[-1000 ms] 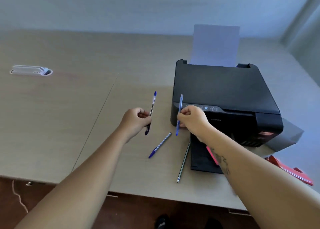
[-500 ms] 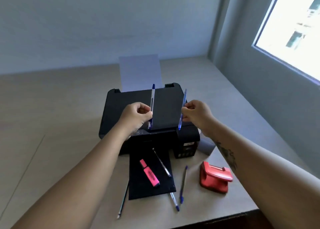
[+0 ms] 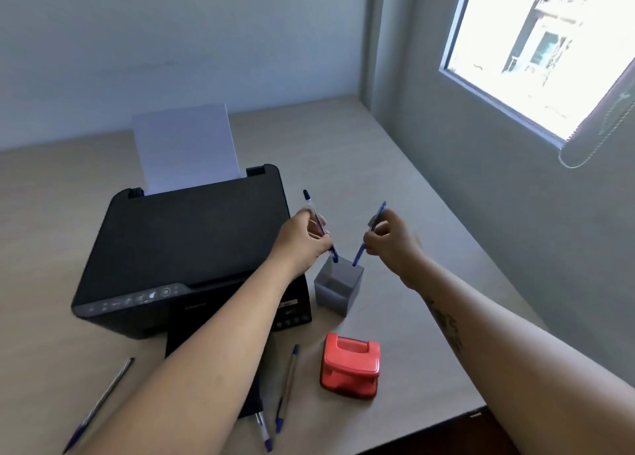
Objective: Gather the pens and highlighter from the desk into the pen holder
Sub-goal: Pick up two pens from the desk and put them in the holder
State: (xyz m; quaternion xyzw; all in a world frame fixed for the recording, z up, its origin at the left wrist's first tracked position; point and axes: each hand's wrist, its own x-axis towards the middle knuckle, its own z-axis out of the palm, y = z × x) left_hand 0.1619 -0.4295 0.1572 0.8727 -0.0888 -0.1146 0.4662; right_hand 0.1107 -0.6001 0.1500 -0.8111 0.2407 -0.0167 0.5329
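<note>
A grey square pen holder [image 3: 338, 288] stands on the desk just right of the printer. My left hand [image 3: 304, 236] grips a blue pen [image 3: 310, 203], its lower tip at the holder's left rim. My right hand [image 3: 391, 238] grips another blue pen [image 3: 378, 214], its tip over the holder's right rim. Both pens lean outward at the top. Three more pens lie near the front edge: one at the left [image 3: 99, 403], one [image 3: 287, 386] beside my left forearm, one [image 3: 264, 432] partly under it. The highlighter is hidden.
A black printer [image 3: 185, 245] with white paper [image 3: 185, 147] fills the desk's middle. Its black output tray [image 3: 252, 404] is mostly under my left arm. A red hole punch [image 3: 350, 368] sits in front of the holder. Wall and window stand close on the right.
My view swung right. Both hands carried their pens from over the printer to the grey holder and tilted the tips down to its rim.
</note>
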